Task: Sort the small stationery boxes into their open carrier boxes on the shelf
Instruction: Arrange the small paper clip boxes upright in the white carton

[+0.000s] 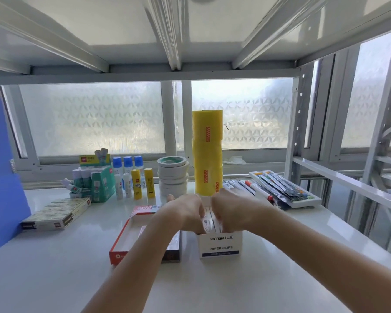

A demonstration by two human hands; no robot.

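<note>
A white carrier box marked PAPER CLIPS (219, 246) stands open on the white shelf (54, 267), with small white boxes (209, 219) packed upright inside. My left hand (185, 213) and my right hand (231, 211) are both over its opening, fingers curled down onto the small boxes. Which box each hand grips is hidden by the fingers. To the left lies an open red carrier box (122, 238), partly covered by my left forearm; its inside looks mostly bare.
Behind the hands stand a tall yellow tape stack (207, 152), white tape rolls (173, 177), glue sticks (137, 179) and a green glue box (102, 185). A flat pack of boxes (57, 214) lies left, a blue folder (2, 172) far left, pen packs (280, 188) right.
</note>
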